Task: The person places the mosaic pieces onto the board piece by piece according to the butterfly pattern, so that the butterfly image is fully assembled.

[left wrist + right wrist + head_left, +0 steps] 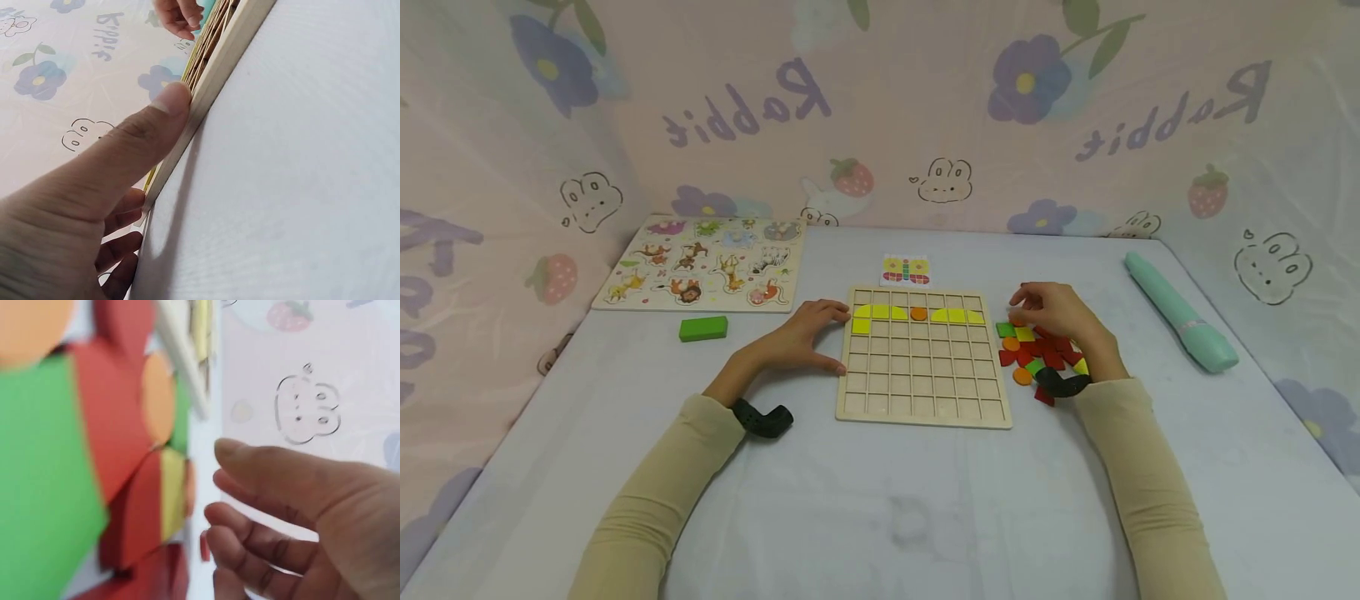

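Observation:
A square wooden grid board (925,367) lies mid-table. Yellow pieces (880,312) fill several cells of its far rows, with one orange disc (918,313) between them. My left hand (805,337) rests at the board's left edge, thumb (172,100) against the side and fingers spread toward the far corner. Right of the board is a loose pile of red, green, yellow and orange pieces (1052,350). Over the pile's far side hovers my right hand (1060,312), fingers loosely bent with a gap at the thumb (250,453) and nothing seen between them.
A small pattern card (906,270) lies beyond the board. An animal puzzle board (715,287) is at the back left, a green block (703,328) in front of it. A mint-green tapered object (1180,312) lies at the right. Printed cloth walls stand behind.

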The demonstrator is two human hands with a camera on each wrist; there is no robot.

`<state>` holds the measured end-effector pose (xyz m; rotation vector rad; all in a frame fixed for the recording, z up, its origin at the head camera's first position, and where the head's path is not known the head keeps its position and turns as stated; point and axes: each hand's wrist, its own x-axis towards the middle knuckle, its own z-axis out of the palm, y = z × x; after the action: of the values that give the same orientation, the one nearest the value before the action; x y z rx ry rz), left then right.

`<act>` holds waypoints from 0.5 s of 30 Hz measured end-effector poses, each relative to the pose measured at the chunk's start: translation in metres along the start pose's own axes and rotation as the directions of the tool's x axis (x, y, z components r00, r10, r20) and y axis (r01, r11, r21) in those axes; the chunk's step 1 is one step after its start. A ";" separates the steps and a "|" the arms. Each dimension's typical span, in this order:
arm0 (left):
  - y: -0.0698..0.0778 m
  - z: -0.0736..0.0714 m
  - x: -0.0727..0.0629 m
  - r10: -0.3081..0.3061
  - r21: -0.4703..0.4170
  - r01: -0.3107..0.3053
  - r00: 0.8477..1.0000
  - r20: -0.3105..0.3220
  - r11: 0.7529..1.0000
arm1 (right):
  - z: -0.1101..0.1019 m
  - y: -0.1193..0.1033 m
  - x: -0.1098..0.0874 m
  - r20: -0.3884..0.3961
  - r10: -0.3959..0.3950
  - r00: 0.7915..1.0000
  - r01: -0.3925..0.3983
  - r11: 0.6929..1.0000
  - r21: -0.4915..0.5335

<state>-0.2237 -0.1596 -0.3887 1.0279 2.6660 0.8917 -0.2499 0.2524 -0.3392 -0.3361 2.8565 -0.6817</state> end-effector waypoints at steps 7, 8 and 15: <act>0.000 0.000 0.000 -0.013 -0.009 0.013 1.000 0.004 1.000 | 0.006 0.014 0.004 0.034 0.074 0.997 -0.073 0.997 -0.024; 0.000 0.000 0.000 -0.015 -0.010 0.015 1.000 0.005 1.000 | 0.008 0.015 0.005 0.035 0.074 0.997 -0.073 0.997 -0.024; 0.000 0.000 0.000 -0.022 -0.010 0.022 1.000 0.008 1.000 | 0.011 0.014 0.008 0.033 0.072 0.997 -0.071 0.997 -0.028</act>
<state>-0.2234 -0.1598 -0.3892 0.9955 2.6585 0.8945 -0.2570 0.2576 -0.3564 -0.2459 2.8327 -0.6189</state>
